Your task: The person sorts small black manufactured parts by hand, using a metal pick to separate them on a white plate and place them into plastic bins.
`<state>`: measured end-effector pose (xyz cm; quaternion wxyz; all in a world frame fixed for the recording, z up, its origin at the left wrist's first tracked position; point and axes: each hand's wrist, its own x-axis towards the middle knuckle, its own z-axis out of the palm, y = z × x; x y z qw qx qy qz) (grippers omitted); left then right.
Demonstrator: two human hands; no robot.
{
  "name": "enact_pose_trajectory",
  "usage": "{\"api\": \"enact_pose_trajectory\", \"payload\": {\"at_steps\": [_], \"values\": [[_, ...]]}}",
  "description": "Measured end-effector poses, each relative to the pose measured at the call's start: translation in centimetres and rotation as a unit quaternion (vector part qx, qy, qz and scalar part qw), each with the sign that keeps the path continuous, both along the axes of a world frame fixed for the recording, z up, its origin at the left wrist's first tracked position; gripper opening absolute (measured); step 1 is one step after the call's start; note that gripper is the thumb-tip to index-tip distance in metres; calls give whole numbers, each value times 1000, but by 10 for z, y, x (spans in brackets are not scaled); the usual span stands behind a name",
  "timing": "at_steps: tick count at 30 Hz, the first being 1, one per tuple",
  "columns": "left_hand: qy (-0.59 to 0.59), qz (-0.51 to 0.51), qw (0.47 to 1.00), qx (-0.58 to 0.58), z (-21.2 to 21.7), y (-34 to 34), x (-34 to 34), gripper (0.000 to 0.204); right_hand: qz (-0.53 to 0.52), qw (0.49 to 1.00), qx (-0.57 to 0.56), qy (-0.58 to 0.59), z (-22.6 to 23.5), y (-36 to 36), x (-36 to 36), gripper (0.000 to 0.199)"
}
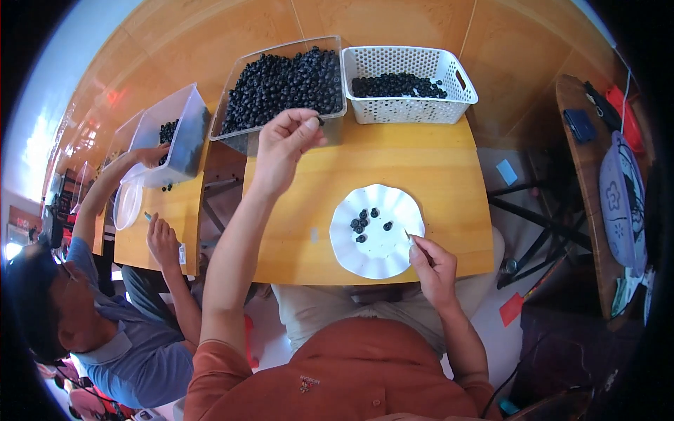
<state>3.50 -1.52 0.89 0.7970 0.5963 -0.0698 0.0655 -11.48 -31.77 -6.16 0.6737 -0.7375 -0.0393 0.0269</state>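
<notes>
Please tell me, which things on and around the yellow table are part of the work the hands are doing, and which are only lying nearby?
In use:
- left hand pinching a dark berry
- clear bin of berries
- white plate with a few berries
- right hand holding a thin tool
- white basket

Lying about:
- patterned round thing
- dark blue pouch
- neighbour's clear bin

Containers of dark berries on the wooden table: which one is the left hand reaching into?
The clear plastic tub heaped with berries; the left hand pinches at its near rim. The white perforated basket beside it is untouched.
</notes>
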Motion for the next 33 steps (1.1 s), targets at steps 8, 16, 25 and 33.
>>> {"api": "enact_pose_trajectory", "payload": {"at_steps": [8,16,25,33], "values": [[119,-47,971,-200,-43,-20,-48,17,4,999,24,32,1,2,3,30],[149,-51,952,-262,-72,-33,-73,20,6,999,27,42,-3,1,2,31],[166,-57,945,-274,-80,-39,-90,27,14,998,33,44,-3,0,-1,32],[162,-41,956,-240,-80,-48,-108,30,16,998,46,41,-3,3,-4,30]]}}
